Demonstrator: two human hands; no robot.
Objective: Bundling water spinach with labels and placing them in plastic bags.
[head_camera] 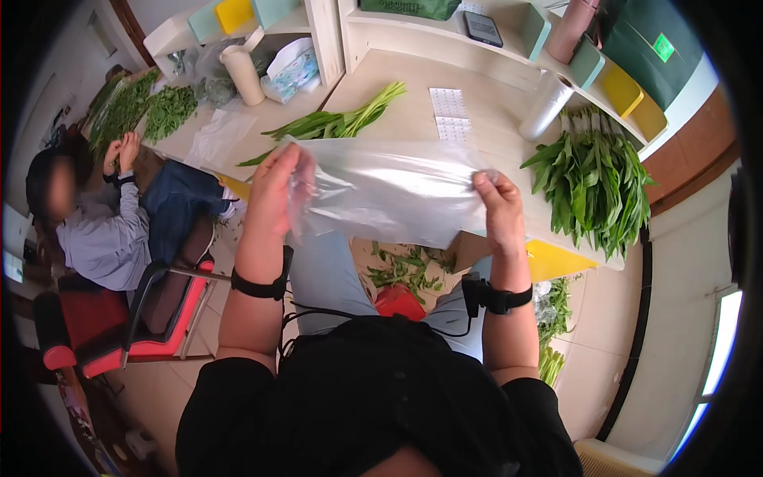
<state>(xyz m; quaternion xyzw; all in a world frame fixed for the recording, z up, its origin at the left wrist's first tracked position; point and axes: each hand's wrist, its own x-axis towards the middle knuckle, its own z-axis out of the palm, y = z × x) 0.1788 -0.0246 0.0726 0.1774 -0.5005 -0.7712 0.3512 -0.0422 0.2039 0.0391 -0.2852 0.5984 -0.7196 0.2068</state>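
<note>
A clear plastic bag (393, 191) is stretched flat between my hands above the desk's front edge. My left hand (283, 185) has its fingers inside the bag's left end, with the thumb outside. At the other end, my right hand (499, 200) pinches the bag's corner between thumb and fingers. Beyond the bag, a small bunch of leafy green stems (351, 119) lies on the desk. To its right is a sheet of small printed labels (450, 113). Several bundles of leafy greens (590, 173), with wrapped stem ends, are piled at the desk's right edge.
A roll of clear plastic bags (545, 104) stands near the shelf (411, 27). Left on the desk are a cream bottle (243, 74), a tissue pack (292, 70) and more greens (170, 110). A co-worker (107, 226) sits at left. Loose leaves (411, 268) litter the floor below me.
</note>
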